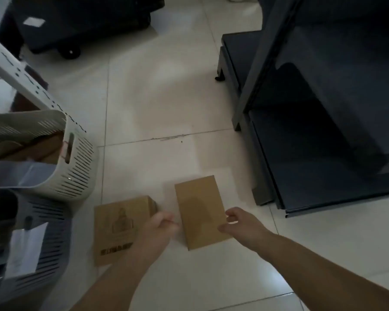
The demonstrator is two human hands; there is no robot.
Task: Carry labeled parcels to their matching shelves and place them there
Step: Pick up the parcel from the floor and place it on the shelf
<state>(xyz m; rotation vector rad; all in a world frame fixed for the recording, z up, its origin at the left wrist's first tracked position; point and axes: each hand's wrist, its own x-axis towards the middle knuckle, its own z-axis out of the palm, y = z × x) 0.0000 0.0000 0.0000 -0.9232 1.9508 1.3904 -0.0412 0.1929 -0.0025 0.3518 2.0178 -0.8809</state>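
Two brown cardboard parcels lie on the tiled floor in front of me. The left parcel (pixel 119 225) has a faint printed drawing and dark text on its top. My left hand (pixel 160 227) rests over its right edge with the fingers curled; whether it grips the parcel is unclear. The right parcel (pixel 201 209) is a plain flat box, turned slightly. My right hand (pixel 240 223) is at its right edge, thumb and fingers apart, fingertips touching the cardboard. A dark metal shelf unit (pixel 323 131) stands to the right, its low shelves bare.
A white slotted basket (pixel 76 171) holding cardboard pieces stands at the left, with a grey slotted basket (pixel 45 221) bearing a white paper label below it. A black wheeled cart (pixel 88 23) is at the top. A white perforated shelf post (pixel 27 81) leans at the left.
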